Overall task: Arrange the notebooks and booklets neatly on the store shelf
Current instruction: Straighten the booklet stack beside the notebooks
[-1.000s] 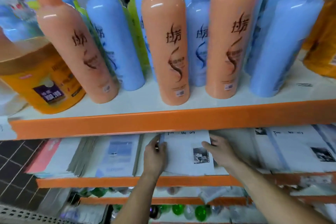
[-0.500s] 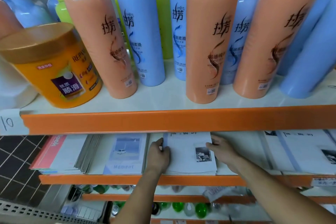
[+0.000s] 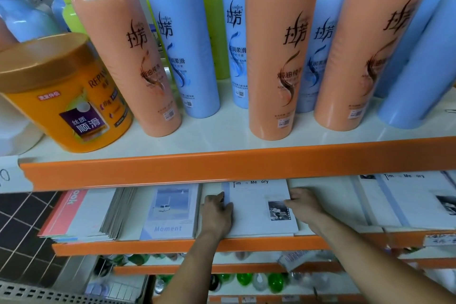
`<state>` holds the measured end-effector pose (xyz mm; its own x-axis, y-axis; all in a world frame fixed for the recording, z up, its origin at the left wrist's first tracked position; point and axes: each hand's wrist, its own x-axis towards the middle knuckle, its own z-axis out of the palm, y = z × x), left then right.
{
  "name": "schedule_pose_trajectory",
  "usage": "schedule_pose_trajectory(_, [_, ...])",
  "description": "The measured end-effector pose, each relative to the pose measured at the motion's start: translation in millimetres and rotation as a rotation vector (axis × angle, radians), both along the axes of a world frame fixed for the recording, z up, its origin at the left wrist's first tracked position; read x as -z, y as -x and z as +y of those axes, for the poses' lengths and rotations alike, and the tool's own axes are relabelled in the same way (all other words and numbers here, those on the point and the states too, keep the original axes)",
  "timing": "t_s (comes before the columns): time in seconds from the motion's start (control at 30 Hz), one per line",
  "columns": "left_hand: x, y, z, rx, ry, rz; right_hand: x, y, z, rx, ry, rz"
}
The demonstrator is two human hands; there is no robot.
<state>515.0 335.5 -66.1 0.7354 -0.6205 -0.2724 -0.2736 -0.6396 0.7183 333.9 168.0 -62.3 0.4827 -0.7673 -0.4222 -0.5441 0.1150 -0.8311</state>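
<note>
White "Time Memory" notebook (image 3: 256, 207) lies flat mid-shelf on the orange-edged shelf (image 3: 148, 246), under the shampoo bottles (image 3: 278, 57). Fingers of left hand (image 3: 217, 215) curl round its left spine edge. Fingers of right hand (image 3: 306, 205) lie straight on its right edge. "Moment" booklet (image 3: 170, 212) just left, pink-covered stack (image 3: 81, 215) further left.

Memory booklet (image 3: 259, 207) right of Moment booklet (image 3: 170, 212); bottles (image 3: 278, 57) on shelf (image 3: 222, 168) above.
</note>
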Motion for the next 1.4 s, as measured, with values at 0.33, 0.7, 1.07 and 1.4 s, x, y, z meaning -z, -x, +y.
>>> schedule_pose_trajectory(0.33, [0,-4,2,0.026,-0.046,-0.022,31,-1,-6,-0.080,0.142,0.161])
schedule_pose_trajectory(0.7, [-8,-4,6,0.024,-0.099,0.006,38,1,-5,-0.148,0.148,0.140])
schedule_pose_trajectory(1.07, [-24,8,7,0.049,-0.094,-0.009,25,5,1,-0.149,0.120,0.157])
schedule_pose_trajectory(1.4, [-77,29,7,0.364,-0.160,-0.590,-80,22,29,-0.358,0.569,0.340])
